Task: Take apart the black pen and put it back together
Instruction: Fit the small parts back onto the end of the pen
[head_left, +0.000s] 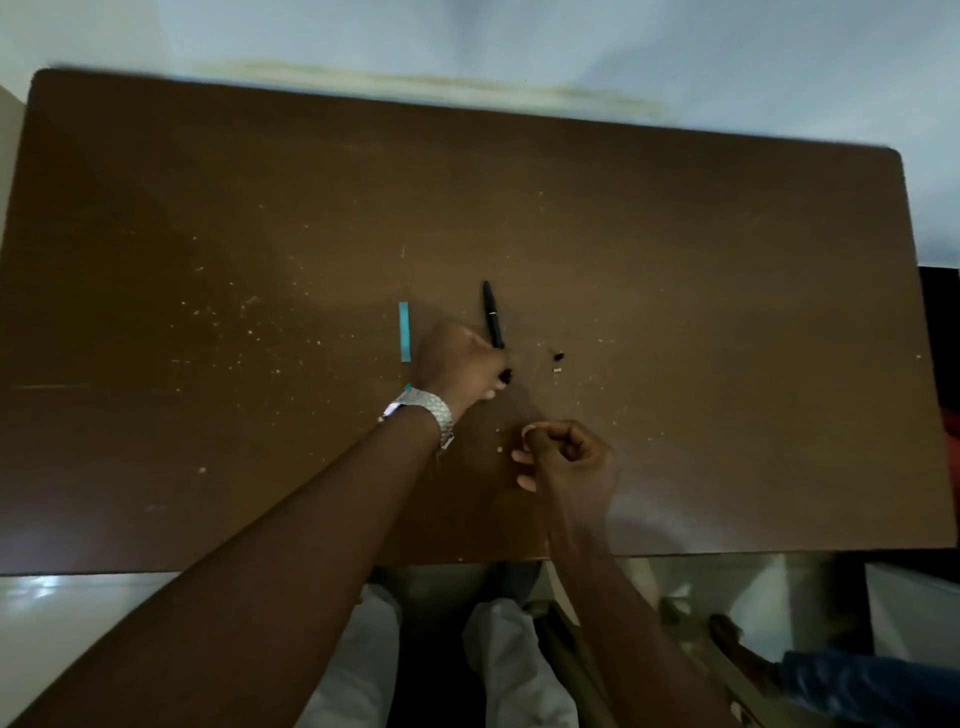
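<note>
A black pen barrel (493, 314) lies on the brown table (727, 291), pointing away from me. My left hand (454, 361) rests just left of its near end, fingers closed around a short black pen piece (506, 375) whose tip pokes out on the right. A tiny black part (558, 356) and a tiny pale part (557, 369) lie to the right of that hand. My right hand (569, 457) hovers nearer to me, fingers curled and thumb pressed to forefinger. Whether it pinches anything is hidden.
A teal strip (404, 331) lies flat just left of my left hand. A metal watch (434, 410) sits on my left wrist. Pale specks dot the tabletop. The table's near edge (156, 569) runs just below my forearms, with my legs under it.
</note>
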